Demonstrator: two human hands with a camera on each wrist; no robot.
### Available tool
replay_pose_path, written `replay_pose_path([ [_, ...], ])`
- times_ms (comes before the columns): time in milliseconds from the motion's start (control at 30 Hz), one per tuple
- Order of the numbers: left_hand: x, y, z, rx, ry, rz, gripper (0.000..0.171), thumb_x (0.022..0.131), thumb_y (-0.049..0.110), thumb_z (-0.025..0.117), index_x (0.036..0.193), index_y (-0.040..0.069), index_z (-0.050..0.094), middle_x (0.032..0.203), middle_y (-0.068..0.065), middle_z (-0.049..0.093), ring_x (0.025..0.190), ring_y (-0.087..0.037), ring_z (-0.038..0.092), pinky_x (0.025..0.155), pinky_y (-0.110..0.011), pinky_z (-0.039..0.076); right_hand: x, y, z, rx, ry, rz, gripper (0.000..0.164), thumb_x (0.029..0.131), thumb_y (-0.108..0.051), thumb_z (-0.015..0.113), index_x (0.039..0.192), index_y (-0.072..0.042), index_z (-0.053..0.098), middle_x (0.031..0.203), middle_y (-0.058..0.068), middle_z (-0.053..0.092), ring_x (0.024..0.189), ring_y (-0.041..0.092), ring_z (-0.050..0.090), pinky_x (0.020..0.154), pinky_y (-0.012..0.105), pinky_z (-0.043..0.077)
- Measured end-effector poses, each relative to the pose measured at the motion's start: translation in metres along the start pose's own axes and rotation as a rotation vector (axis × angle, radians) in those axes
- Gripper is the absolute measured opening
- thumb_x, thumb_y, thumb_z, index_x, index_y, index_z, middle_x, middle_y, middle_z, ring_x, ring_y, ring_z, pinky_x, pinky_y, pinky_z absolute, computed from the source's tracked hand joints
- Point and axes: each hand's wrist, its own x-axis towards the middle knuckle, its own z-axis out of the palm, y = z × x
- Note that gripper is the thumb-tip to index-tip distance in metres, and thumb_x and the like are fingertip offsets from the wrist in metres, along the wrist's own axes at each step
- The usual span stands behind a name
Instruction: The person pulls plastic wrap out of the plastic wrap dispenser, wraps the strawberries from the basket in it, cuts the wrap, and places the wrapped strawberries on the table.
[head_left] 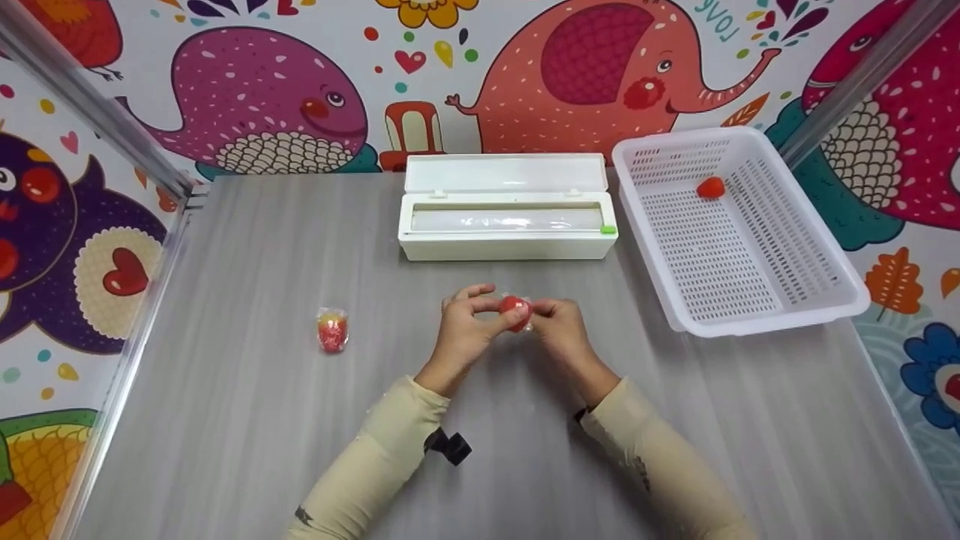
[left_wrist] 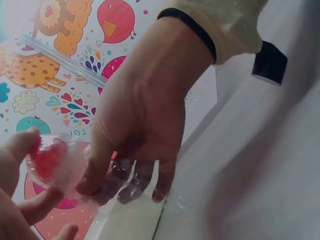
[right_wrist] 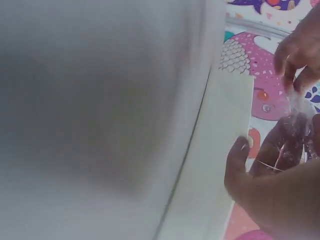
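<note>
At the middle of the table, my left hand (head_left: 466,326) holds a small red fruit (head_left: 514,313) wrapped in clear plastic film, gripped between thumb and fingers. Opposite it, my right hand (head_left: 564,334) pinches the film at the fruit's right side. In the left wrist view the film (left_wrist: 75,160) stretches from the red fruit (left_wrist: 47,157) to the right hand (left_wrist: 142,120), and part of it overlaps that hand's fingers. To the left on the table lies another wrapped piece of fruit (head_left: 332,331), red below and yellow on top.
Behind the hands stands a white cling film box (head_left: 510,247), lid raised, with a roll inside and a green slider (head_left: 608,230) at its right end. A white perforated basket (head_left: 757,326) at the right holds one orange-red fruit (head_left: 711,187). Patterned walls edge the table.
</note>
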Motion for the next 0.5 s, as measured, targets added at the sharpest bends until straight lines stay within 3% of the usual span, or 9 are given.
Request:
replay_pose_path([
  [67,-0.001,0.001,-0.002,0.059,-0.012,0.028,0.033,0.070,0.033,0.082,0.088,0.006,0.076,0.125,-0.010,0.060,0.121,-0.027,0.039,0.096,-0.044,0.034,0.001,-0.001,-0.003,-0.096,0.001,-0.157,0.011,0.077,0.002,0.071,0.087,0.007,0.073,0.079,0.008,0.072,0.072,0.010,0.061,0.064,0.020,0.049],
  [133,-0.003,0.001,-0.003,0.080,-0.032,0.032,0.035,0.069,0.032,0.083,0.090,0.005,0.076,0.125,-0.011,0.061,0.122,-0.028,0.043,0.097,-0.043,0.035,0.002,-0.001,-0.005,-0.194,0.017,-0.356,0.009,0.077,-0.003,0.074,0.084,0.002,0.075,0.086,0.010,0.073,0.079,0.015,0.064,0.072,0.022,0.049],
  [200,-0.003,-0.001,-0.003,0.047,-0.067,0.001,0.038,0.068,0.030,0.084,0.094,0.004,0.075,0.120,-0.012,0.064,0.118,-0.028,0.051,0.096,-0.038,0.041,0.003,0.005,-0.005,-0.279,0.068,-0.545,0.008,0.076,-0.008,0.076,0.083,-0.005,0.077,0.093,0.010,0.072,0.089,0.021,0.064,0.082,0.027,0.047],
  [267,-0.004,-0.005,-0.003,-0.008,-0.108,-0.041,0.041,0.070,0.027,0.084,0.099,0.001,0.073,0.114,-0.015,0.068,0.107,-0.024,0.062,0.090,-0.033,0.049,0.003,0.009,-0.005,-0.340,0.116,-0.645,0.009,0.076,-0.011,0.077,0.084,-0.008,0.077,0.096,0.007,0.072,0.093,0.023,0.062,0.085,0.035,0.045],
  [367,-0.006,-0.015,-0.002,-0.146,-0.177,-0.146,0.046,0.072,0.021,0.082,0.108,-0.003,0.068,0.106,-0.018,0.071,0.088,-0.015,0.069,0.074,-0.031,0.057,-0.001,0.016,-0.004,-0.379,0.149,-0.618,0.022,0.075,-0.005,0.076,0.097,-0.008,0.075,0.109,0.011,0.068,0.105,0.029,0.058,0.091,0.043,0.043],
  [500,-0.005,-0.025,-0.003,-0.223,-0.163,-0.203,0.045,0.073,0.015,0.081,0.109,-0.006,0.064,0.100,-0.018,0.071,0.074,-0.008,0.067,0.071,-0.033,0.058,-0.007,0.019,-0.008,-0.385,0.169,-0.443,0.054,0.073,0.005,0.074,0.124,-0.003,0.059,0.133,0.022,0.050,0.125,0.036,0.042,0.100,0.051,0.038],
])
